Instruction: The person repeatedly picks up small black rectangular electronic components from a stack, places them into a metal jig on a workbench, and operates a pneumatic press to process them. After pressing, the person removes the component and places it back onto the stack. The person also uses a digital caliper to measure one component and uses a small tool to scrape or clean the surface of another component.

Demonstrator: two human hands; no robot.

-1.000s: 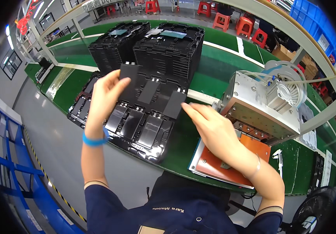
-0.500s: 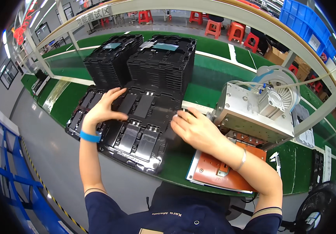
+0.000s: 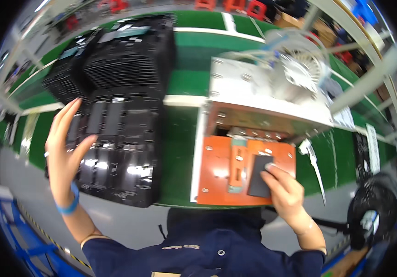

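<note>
Left hand (image 3: 63, 145) upright off the left side of the black tray (image 3: 138, 143), fingers pointing up and away, thumb out to the right, grip released, nothing in it; contact with tray: can't tell. Blue wristband (image 3: 70, 202) on that wrist, forearm angled in from lower left. Right hand (image 3: 288, 191) over right half of the orange plate (image 3: 217, 161), forearm in from lower right, fingers bent, fingertips at right edge of a dark flat piece (image 3: 258, 177), grip grasping it there. Piece is over the plate, slightly tilted, just right of a slotted strip (image 3: 238, 159). Around, left to right: smaller tray stack (image 3: 67, 69), larger tray stack (image 3: 124, 67) behind the black tray, green bench (image 3: 182, 143) between tray and plate, metal machine (image 3: 235, 85) overhanging the plate's back edge and blocking access from behind, caliper (image 3: 314, 166) right of plate, black fan (image 3: 376, 203) far right. Some motion blur.
</note>
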